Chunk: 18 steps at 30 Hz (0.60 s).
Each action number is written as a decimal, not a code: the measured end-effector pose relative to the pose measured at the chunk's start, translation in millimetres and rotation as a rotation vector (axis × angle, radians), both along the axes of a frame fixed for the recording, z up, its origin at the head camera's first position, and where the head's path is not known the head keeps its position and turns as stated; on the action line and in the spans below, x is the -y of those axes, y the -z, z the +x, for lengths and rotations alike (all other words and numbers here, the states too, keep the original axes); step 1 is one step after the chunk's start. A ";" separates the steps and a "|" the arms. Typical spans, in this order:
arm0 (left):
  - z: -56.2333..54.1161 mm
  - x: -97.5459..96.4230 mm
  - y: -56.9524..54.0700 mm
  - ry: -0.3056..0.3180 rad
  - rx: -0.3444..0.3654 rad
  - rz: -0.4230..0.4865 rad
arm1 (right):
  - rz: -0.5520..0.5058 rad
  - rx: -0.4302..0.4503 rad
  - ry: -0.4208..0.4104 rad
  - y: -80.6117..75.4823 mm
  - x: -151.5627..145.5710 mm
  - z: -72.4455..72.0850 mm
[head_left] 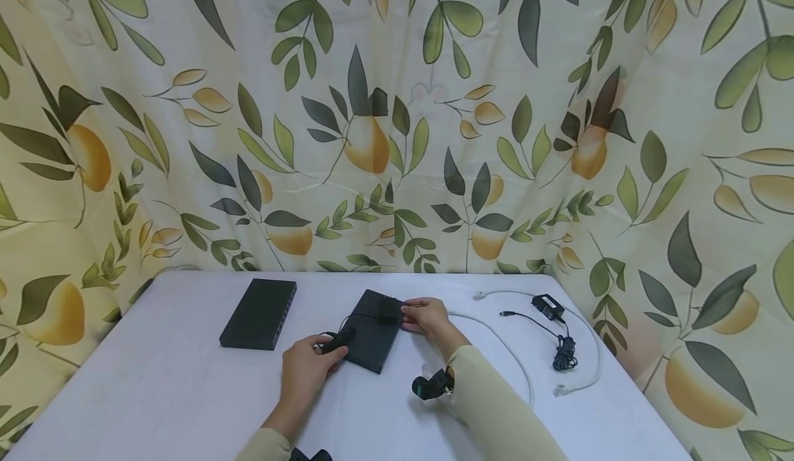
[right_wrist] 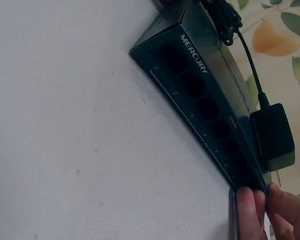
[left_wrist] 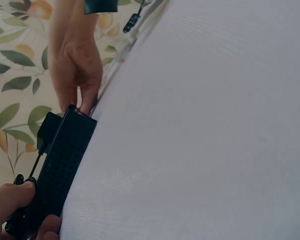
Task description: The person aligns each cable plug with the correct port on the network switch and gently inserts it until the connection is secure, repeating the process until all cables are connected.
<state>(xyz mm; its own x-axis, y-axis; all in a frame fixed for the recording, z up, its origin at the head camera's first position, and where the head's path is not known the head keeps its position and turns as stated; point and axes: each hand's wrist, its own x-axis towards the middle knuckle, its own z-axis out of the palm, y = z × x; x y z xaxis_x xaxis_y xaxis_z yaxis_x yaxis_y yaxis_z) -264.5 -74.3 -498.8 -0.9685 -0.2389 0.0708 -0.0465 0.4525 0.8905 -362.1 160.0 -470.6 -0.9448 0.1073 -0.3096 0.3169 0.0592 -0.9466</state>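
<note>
A black network switch point(head_left: 375, 340) marked MERCURY is between both hands over the white table. Its row of ports point(right_wrist: 192, 84) shows in the right wrist view. On top lies a black power adapter point(right_wrist: 273, 137), its thin cord running to a tied bundle point(head_left: 338, 340). The left hand point(head_left: 307, 371) holds the near left corner, its thumb on the cord bundle and fingers at the switch's edge. At the far right corner, the right hand point(head_left: 428, 318) pinches the switch between thumb and fingers, with fingertips over the port side in the right wrist view.
Left of the hands lies a second flat black box point(head_left: 257, 315) with ports along its side. To the right, another black adapter point(head_left: 548, 306) with a coiled cord point(head_left: 564, 354) lies beside white network cables point(head_left: 586, 382). A leaf-patterned curtain point(head_left: 397, 171) hangs behind the table point(head_left: 155, 392).
</note>
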 end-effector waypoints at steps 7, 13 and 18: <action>-4.8 2.7 -2.6 -0.006 -0.017 -0.015 | 0.003 0.010 0.016 1.4 0.6 1.5; -19.4 13.9 -6.5 0.040 0.046 -0.022 | 0.015 0.022 0.012 1.6 -2.4 5.0; -34.1 25.4 -12.5 0.120 0.123 -0.034 | 0.026 0.011 -0.005 0.3 -4.7 11.1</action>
